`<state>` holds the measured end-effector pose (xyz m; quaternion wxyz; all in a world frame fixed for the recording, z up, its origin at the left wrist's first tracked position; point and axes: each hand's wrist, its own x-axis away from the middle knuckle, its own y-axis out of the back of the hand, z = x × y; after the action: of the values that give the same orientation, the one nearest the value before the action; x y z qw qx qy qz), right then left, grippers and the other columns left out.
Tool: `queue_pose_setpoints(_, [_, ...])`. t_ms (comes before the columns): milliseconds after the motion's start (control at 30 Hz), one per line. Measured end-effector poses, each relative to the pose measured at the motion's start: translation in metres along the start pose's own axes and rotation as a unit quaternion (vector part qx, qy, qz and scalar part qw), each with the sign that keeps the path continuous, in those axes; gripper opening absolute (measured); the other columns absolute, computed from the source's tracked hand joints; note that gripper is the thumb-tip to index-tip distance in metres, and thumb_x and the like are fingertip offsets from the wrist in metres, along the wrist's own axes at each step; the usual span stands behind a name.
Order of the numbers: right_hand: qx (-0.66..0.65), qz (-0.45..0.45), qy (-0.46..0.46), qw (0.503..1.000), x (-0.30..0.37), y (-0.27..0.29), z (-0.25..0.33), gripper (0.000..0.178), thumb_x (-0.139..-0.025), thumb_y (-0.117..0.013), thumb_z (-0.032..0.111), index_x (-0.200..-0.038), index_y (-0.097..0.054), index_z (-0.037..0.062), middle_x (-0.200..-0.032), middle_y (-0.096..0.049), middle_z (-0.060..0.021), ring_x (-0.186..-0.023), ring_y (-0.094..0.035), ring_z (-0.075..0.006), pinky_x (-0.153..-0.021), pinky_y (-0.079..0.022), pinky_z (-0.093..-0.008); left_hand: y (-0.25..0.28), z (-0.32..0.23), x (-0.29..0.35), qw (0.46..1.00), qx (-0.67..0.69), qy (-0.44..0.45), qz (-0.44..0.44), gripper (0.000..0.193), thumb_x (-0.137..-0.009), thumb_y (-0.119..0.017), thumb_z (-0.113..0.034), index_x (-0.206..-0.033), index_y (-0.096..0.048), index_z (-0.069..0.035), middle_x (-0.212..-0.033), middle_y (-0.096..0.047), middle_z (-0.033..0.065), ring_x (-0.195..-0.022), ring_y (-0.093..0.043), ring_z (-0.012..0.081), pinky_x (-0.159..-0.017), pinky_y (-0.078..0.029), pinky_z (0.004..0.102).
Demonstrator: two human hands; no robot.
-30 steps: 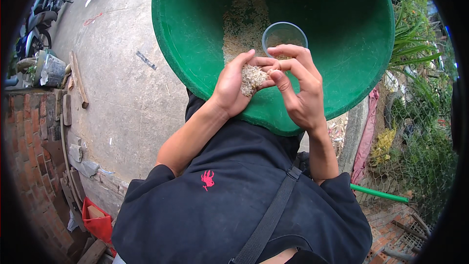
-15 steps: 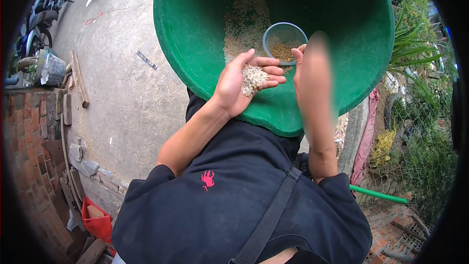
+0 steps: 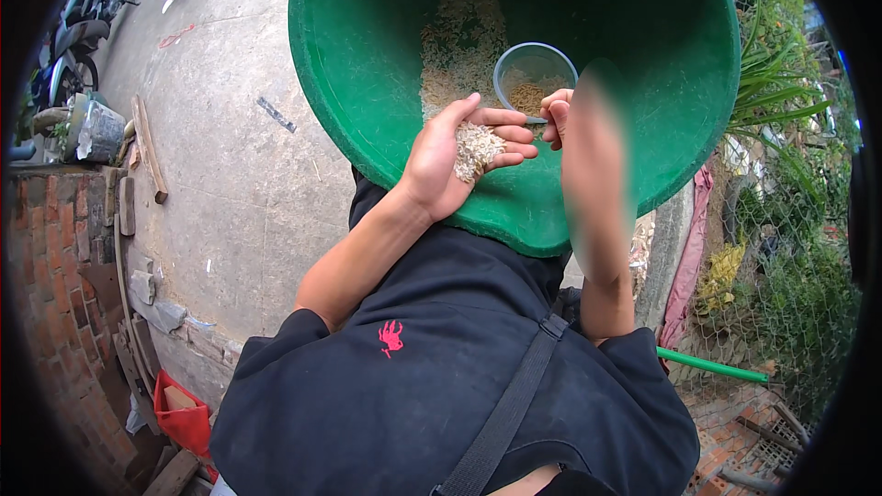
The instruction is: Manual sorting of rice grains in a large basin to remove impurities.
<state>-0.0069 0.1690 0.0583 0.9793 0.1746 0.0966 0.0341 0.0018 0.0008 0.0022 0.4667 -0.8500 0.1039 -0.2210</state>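
My left hand (image 3: 434, 163) lies palm up, slightly cupped, over the near part of a big green plastic tub (image 3: 354, 115). A small heap of pale rice-like grains (image 3: 476, 149) rests in that palm. To its right, my right hand (image 3: 581, 133) has thumb and fingertips pinched together; most of it is smeared, and anything in the pinch is too small to make out. Just beyond the fingertips a clear plastic bowl (image 3: 536, 57) with golden-brown unhusked grains (image 3: 525, 97) in it stands inside the tub.
More pale grains (image 3: 464, 32) are spread over the tub's inner floor. Left lie a concrete yard (image 3: 220, 83), a wooden plank (image 3: 149, 147), a brick wall (image 3: 55, 257) and a parked motorbike (image 3: 92, 18). A wire fence with plants (image 3: 781, 248) and a green pole (image 3: 712, 365) are at right.
My right hand's fingers have drawn together into a pinch and shifted slightly off the bowl's rim. My left hand and its grains have stayed in place.
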Motion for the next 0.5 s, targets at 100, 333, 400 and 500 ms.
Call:
queue_pose_setpoints(100, [-0.045,-0.015,-0.02,0.999,-0.0009,0.0035,-0.0009,0.013,-0.1,-0.06,0.009,-0.099,-0.065,-0.0031,-0.085,-0.067,-0.0065,-0.071,-0.058,-0.0098,-0.063,-0.048,-0.0265,-0.0013,0.0001,-0.0002,1.0,-0.004,0.0,-0.008,0.055,-0.106,-0.033,-0.034,-0.116,-0.057,0.015,-0.1,-0.07,0.0235,-0.092,-0.072,0.0342,-0.084,-0.06,0.0377])
queue_pose_setpoints(333, [0.154,-0.127,0.111,0.974,-0.0055,-0.0005,0.0037,0.011,-0.098,-0.062,0.008,-0.099,-0.068,-0.0015,-0.087,-0.067,-0.009,-0.073,-0.062,-0.0157,-0.063,-0.049,-0.0286,-0.001,-0.0008,0.0002,1.0,-0.025,0.0,-0.005,0.05,-0.106,-0.035,-0.03,-0.117,-0.06,0.013,-0.099,-0.071,0.0217,-0.092,-0.072,0.0311,-0.083,-0.06,0.036])
queue_pose_setpoints(400, [0.155,-0.12,0.1,0.976,-0.0047,-0.0007,0.0049,0.01,-0.097,-0.063,0.007,-0.1,-0.068,-0.0009,-0.088,-0.067,-0.0104,-0.074,-0.064,-0.018,-0.063,-0.049,-0.0293,-0.0008,-0.0008,0.0,1.0,-0.03,-0.001,-0.005,0.049,-0.105,-0.036,-0.029,-0.117,-0.06,0.013,-0.099,-0.071,0.0215,-0.092,-0.072,0.0308,-0.083,-0.06,0.036])
queue_pose_setpoints(500, [0.134,-0.129,0.097,0.978,-0.0054,-0.0009,0.0005,0.009,-0.096,-0.063,0.006,-0.1,-0.068,-0.0008,-0.088,-0.067,-0.0105,-0.075,-0.065,-0.0179,-0.063,-0.05,-0.0299,0.0002,-0.0006,-0.0002,1.0,-0.027,0.0,0.003,0.049,-0.105,-0.037,-0.028,-0.117,-0.06,0.013,-0.099,-0.071,0.0211,-0.092,-0.072,0.0304,-0.084,-0.061,0.0359])
